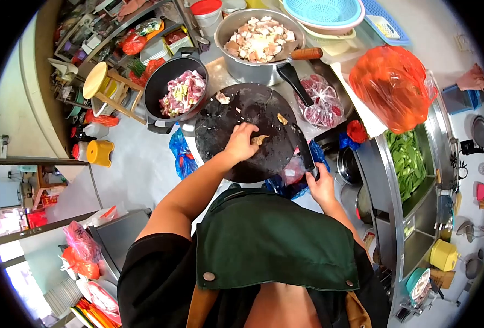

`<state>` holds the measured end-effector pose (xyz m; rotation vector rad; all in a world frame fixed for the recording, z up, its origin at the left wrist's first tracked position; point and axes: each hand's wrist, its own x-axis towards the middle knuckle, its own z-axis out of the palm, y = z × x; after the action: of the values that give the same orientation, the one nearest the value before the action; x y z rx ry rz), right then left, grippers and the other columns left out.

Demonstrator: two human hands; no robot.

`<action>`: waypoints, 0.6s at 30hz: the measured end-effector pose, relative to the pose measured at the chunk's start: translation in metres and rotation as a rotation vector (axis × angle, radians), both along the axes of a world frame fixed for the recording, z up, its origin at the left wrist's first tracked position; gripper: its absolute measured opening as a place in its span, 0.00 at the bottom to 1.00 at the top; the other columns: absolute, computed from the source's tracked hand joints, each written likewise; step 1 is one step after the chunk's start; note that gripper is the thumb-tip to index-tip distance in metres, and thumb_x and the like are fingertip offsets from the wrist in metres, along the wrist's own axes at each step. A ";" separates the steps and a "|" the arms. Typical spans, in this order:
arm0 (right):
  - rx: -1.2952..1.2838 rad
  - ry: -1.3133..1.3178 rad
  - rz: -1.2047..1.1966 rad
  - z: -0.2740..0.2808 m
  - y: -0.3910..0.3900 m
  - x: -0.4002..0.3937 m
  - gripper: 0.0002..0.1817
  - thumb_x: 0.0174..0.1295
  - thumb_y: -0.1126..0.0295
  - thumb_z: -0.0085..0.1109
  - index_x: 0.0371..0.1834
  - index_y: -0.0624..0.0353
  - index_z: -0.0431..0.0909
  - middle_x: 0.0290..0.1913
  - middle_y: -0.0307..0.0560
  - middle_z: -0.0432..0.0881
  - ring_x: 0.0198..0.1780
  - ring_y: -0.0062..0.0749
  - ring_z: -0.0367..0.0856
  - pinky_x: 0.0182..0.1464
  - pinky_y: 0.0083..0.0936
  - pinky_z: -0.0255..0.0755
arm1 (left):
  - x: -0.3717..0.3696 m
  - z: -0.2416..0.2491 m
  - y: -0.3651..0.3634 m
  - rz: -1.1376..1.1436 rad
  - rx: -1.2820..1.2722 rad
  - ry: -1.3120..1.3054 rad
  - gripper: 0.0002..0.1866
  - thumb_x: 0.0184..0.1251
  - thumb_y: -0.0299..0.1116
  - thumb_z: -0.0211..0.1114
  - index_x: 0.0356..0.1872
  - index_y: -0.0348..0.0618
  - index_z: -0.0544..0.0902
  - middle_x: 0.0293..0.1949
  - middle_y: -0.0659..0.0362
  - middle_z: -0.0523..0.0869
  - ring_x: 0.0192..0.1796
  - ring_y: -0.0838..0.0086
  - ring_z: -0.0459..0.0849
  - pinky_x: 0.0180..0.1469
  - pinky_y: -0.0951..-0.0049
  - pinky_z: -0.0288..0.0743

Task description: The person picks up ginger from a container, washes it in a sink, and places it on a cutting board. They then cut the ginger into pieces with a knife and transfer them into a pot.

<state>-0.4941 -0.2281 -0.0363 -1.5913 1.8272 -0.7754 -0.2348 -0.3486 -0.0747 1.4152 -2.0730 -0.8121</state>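
OK so you've got your left grip point(241, 143) down over the middle of that round dark cutting board point(220, 123), fingers bent and kinda loose, with a small tan piece point(260, 140) right at the fingertips. Honestly can't tell if you're pinching it or just sitting beside it. Your right grip point(322, 185) is off past the board's lower right edge, closed around the near end of a long dark knife point(305, 150), which slants up along that edge. There's another tan bit point(282, 118) higher up the board, plus a pale pinkish scrap point(223, 98) near the top left, and little crumbs scattered around. Just past the board you've got a big metal pot point(247, 70) loaded with chopped pale meat point(264, 35), and a black pan point(153, 90) at upper left holding pinkish sliced meat point(183, 93). A wooden handle point(306, 53) juts out at the pot's right side, with a black handle point(295, 83) just below it, near a clear bag of something red point(323, 103). Further right is a puffy orange-red bag point(392, 87), then a heap of green leaves point(408, 167) in the metal basin point(425, 188).
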 end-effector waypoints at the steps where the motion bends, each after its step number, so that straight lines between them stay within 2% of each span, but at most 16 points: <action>1: 0.018 -0.024 -0.006 0.002 0.001 0.000 0.15 0.53 0.69 0.57 0.43 0.64 0.72 0.35 0.59 0.79 0.38 0.53 0.78 0.40 0.34 0.71 | 0.006 -0.006 -0.002 0.033 -0.033 0.041 0.18 0.41 0.20 0.59 0.39 0.40 0.75 0.44 0.50 0.75 0.49 0.52 0.70 0.53 0.63 0.66; 3: 0.045 -0.051 -0.016 0.002 0.003 0.001 0.16 0.53 0.68 0.58 0.43 0.64 0.72 0.35 0.59 0.79 0.38 0.53 0.78 0.40 0.35 0.71 | 0.020 -0.018 -0.001 0.090 -0.119 0.086 0.17 0.40 0.14 0.51 0.35 0.39 0.73 0.41 0.48 0.75 0.47 0.51 0.71 0.51 0.61 0.66; 4: 0.049 -0.053 -0.020 0.000 0.003 0.002 0.16 0.53 0.68 0.58 0.43 0.64 0.72 0.35 0.59 0.79 0.38 0.53 0.78 0.40 0.35 0.71 | 0.028 -0.026 0.001 0.124 -0.137 0.059 0.17 0.40 0.13 0.51 0.36 0.38 0.73 0.40 0.48 0.75 0.46 0.51 0.71 0.50 0.60 0.66; 8: 0.052 -0.038 0.058 -0.002 -0.001 0.012 0.17 0.52 0.65 0.58 0.43 0.63 0.72 0.37 0.59 0.79 0.40 0.53 0.78 0.42 0.37 0.71 | 0.044 -0.027 0.008 0.137 0.041 0.051 0.18 0.43 0.16 0.54 0.41 0.39 0.73 0.43 0.51 0.76 0.50 0.54 0.72 0.52 0.61 0.67; 10: 0.067 0.080 0.183 0.000 -0.007 0.019 0.18 0.52 0.63 0.58 0.44 0.61 0.72 0.39 0.57 0.79 0.41 0.52 0.78 0.43 0.38 0.71 | 0.042 -0.017 0.011 0.081 -0.232 -0.066 0.20 0.44 0.19 0.56 0.43 0.41 0.74 0.45 0.53 0.76 0.50 0.56 0.72 0.52 0.61 0.67; 12: 0.057 0.107 0.210 0.001 -0.012 0.025 0.18 0.52 0.63 0.57 0.44 0.60 0.72 0.40 0.56 0.79 0.42 0.52 0.77 0.44 0.38 0.71 | 0.034 -0.006 0.014 0.074 -0.263 -0.127 0.20 0.44 0.21 0.58 0.44 0.42 0.74 0.47 0.54 0.76 0.51 0.58 0.72 0.53 0.61 0.65; 16: 0.028 0.108 0.216 0.008 -0.019 0.034 0.17 0.52 0.64 0.58 0.44 0.60 0.73 0.40 0.56 0.79 0.43 0.51 0.77 0.44 0.37 0.71 | 0.030 0.004 0.017 0.201 -0.205 -0.166 0.21 0.41 0.23 0.61 0.43 0.45 0.74 0.44 0.56 0.75 0.50 0.58 0.71 0.51 0.62 0.64; 18: -0.003 0.094 0.200 0.009 -0.020 0.035 0.17 0.52 0.65 0.58 0.44 0.61 0.73 0.41 0.56 0.79 0.43 0.51 0.77 0.44 0.37 0.71 | 0.039 -0.001 0.020 0.334 -0.123 -0.083 0.20 0.42 0.25 0.61 0.43 0.46 0.73 0.43 0.56 0.75 0.50 0.58 0.71 0.50 0.61 0.63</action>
<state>-0.4594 -0.2481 -0.0269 -1.8076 1.6975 -0.6220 -0.1961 -0.3282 -0.0755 1.6884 -1.8378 -0.4895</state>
